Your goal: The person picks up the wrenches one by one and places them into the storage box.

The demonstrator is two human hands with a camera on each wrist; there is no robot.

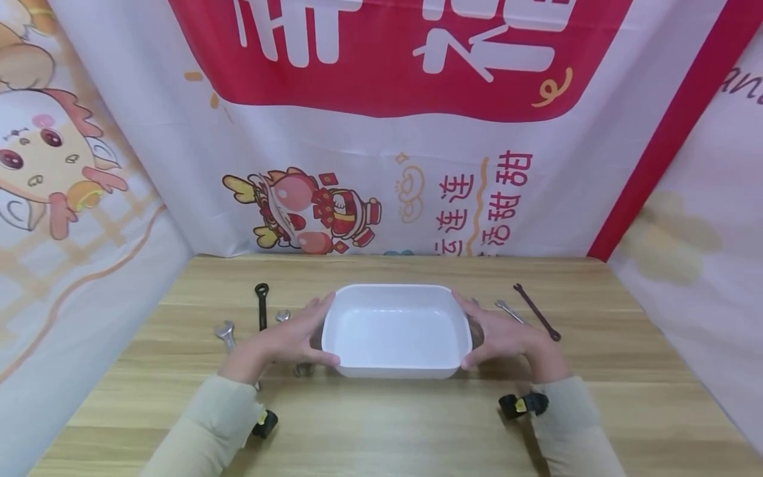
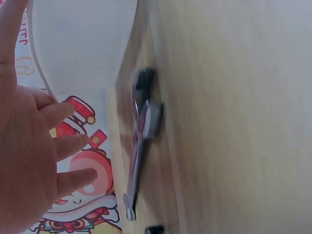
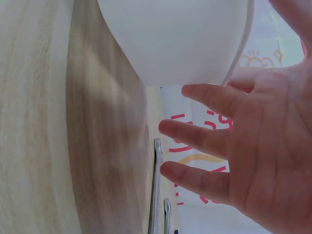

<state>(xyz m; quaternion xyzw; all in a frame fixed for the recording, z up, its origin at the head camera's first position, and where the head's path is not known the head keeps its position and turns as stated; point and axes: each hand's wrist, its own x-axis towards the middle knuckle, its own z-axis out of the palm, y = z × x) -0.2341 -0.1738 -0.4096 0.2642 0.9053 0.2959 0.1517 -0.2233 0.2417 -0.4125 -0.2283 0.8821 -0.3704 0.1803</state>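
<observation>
My left hand [image 1: 292,338] and right hand [image 1: 503,333] grip opposite ends of the white, rounded-rectangular, plastic-looking tub [image 1: 398,338]; it seems light, stiff, slightly slippery, best held there.

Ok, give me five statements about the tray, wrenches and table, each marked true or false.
The left hand and right hand hold opposite ends of the white tray. True.
The white tray is filled with wrenches. False: its inside is empty.
A black wrench lies to the left of the tray. True.
The table is plain black. False: it has a light wood grain.
A dark wrench lies on the right side of the table. True.
</observation>
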